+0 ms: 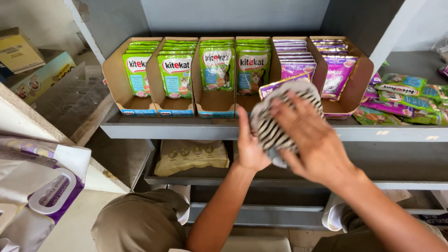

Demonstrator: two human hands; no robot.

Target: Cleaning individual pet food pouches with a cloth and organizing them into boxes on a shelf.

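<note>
My left hand (pixel 249 147) grips a purple pet-food pouch (pixel 280 84) from below, in front of the grey shelf (pixel 168 129). A black-and-white striped cloth (pixel 273 126) lies over the pouch, and my right hand (pixel 312 140) presses flat on the cloth. Only the pouch's top edge shows above the cloth. Behind my hands stand cardboard display trays (pixel 212 105) of green pouches (pixel 217 67) and purple pouches (pixel 338 74).
Loose green and purple pouches (pixel 403 100) lie on the shelf at right. A beige bag (pixel 191 156) sits on the lower shelf. White-and-purple packs (pixel 44 186) are stacked at left, with boxes (pixel 28 60) behind. My knees are at the bottom of the view.
</note>
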